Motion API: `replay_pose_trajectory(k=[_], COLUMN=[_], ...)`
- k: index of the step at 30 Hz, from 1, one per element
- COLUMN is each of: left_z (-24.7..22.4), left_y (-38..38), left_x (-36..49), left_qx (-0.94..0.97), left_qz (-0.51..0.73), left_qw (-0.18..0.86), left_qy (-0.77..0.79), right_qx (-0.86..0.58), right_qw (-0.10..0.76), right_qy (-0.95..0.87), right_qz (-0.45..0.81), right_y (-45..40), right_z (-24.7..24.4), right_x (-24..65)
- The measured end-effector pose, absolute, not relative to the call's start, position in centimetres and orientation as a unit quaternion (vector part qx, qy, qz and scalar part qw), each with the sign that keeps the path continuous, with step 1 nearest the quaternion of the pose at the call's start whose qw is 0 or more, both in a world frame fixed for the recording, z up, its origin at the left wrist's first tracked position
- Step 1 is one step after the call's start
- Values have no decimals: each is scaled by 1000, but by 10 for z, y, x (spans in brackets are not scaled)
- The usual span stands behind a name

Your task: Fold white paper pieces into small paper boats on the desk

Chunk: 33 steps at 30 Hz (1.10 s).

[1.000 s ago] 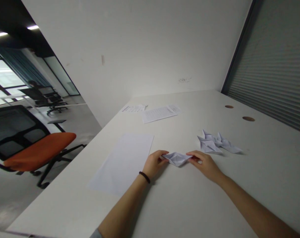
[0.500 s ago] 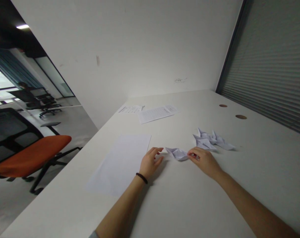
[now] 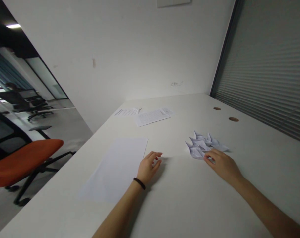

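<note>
A folded white paper boat [image 3: 195, 151] is pinched at its right end by my right hand [image 3: 222, 165], thumb against fingers. It lies just in front of several other folded paper boats [image 3: 215, 144] grouped on the white table; where they overlap, I cannot tell if they touch. My left hand [image 3: 150, 167], with a dark band on its wrist, is open over the table with nothing in it. Its fingers curve loosely, near the right edge of a blank white paper sheet [image 3: 115, 165].
Printed sheets [image 3: 153, 116] lie toward the back of the table [image 3: 179, 205]. Two round holes [image 3: 233, 119] sit near the blinds at right. An orange office chair [image 3: 30, 155] stands left of the table, with a person [image 3: 12, 86] far behind it.
My right hand has carried the paper boat rightward, from in front of my left hand to the other boats. The left hand is still open. The view has shifted slightly.
</note>
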<state>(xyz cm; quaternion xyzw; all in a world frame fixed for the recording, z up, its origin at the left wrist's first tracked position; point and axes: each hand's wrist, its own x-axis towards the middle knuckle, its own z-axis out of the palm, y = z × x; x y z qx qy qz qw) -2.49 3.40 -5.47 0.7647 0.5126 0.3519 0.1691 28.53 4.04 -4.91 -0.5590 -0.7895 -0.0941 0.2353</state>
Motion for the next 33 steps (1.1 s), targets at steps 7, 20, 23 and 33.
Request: replay_pose_trajectory(k=[7,20,23,33], left_z=[-56,-53,-50,3], left_y=[34,31,31,-18], left_x=[-25,-20,-18,-71], left_qx=[767,786,798,754], left_qz=[343,317,289,9], left_qw=[174,170,151,78], left_qy=[514,503,506,652], right_qx=[-581,-543,-523,-468], right_qw=[228,353,390,424], right_qy=[-775,-760,-753,-759], right_qz=[-101,-57,-86,-157], right_y=[56,55,55,53], right_z=[-53,-70,-72,-71], right_x=[304,308,306,300])
